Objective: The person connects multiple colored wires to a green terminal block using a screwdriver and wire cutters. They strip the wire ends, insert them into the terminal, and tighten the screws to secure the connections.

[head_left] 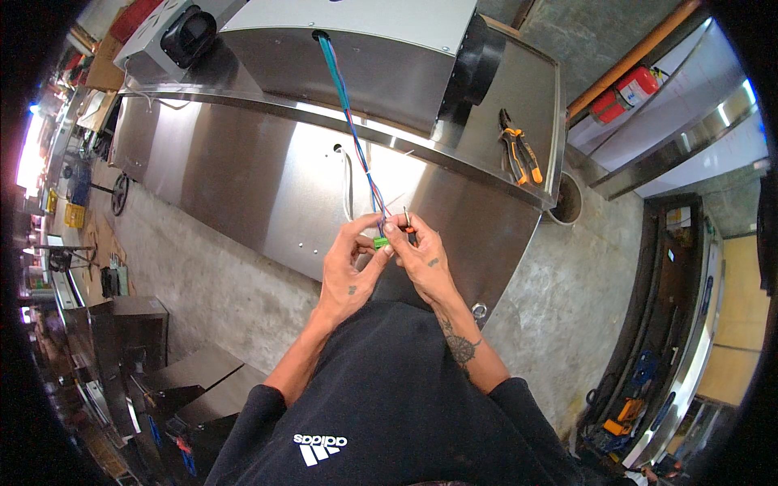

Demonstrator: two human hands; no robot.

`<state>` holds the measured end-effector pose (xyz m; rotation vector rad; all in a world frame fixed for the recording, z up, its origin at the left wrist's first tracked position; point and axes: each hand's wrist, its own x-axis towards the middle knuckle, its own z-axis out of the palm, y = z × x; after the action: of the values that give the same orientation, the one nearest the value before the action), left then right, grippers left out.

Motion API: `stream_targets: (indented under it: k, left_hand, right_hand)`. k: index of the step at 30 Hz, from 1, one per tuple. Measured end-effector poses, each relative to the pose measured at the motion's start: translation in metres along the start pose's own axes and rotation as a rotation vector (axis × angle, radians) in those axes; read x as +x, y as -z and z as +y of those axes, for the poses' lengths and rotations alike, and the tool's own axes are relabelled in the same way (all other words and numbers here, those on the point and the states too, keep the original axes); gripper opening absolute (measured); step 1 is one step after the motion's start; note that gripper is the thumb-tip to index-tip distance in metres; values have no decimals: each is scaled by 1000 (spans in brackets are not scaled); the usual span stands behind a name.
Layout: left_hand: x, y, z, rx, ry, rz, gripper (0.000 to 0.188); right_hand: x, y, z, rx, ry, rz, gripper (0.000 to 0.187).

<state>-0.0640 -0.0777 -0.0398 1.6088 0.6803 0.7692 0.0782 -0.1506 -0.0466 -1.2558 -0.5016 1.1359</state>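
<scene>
A small green connector block [381, 242] is pinched between the fingertips of my left hand [347, 263] and my right hand [421, 255]. Thin blue, red and purple wires [361, 150] run down to it from a hole in the metal box. My right hand also has a slim tool [410, 230] with orange and black parts tucked in its fingers; its kind is hard to make out. My fingers hide where the wires meet the connector. A white cable [347, 182] hangs from a hole in the steel panel, just beyond my left hand.
Orange and black pliers [519, 150] lie on the steel bench top [531, 81], right of the metal box [348, 77]. A white device with a black round part [188, 31] stands at the far left. A fire extinguisher [628, 93] and a bin [567, 200] are to the right.
</scene>
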Motion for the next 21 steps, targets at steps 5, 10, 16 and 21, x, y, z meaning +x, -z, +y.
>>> stream_targets:
  k: [5, 10, 16, 21]
  left_hand:
    - [11, 8, 13, 237, -112, -133, 49]
    - [13, 9, 7, 178, 10, -110, 48]
    - [17, 15, -5, 95, 66, -47, 45]
    - [18, 16, -6, 109, -18, -68, 50]
  right_hand:
    - [0, -4, 3, 169, -40, 3, 27]
    - [2, 3, 8, 17, -30, 71, 30]
    - [-6, 24, 17, -235, 12, 120, 28]
    - [-13, 22, 18, -474, 225, 156, 28]
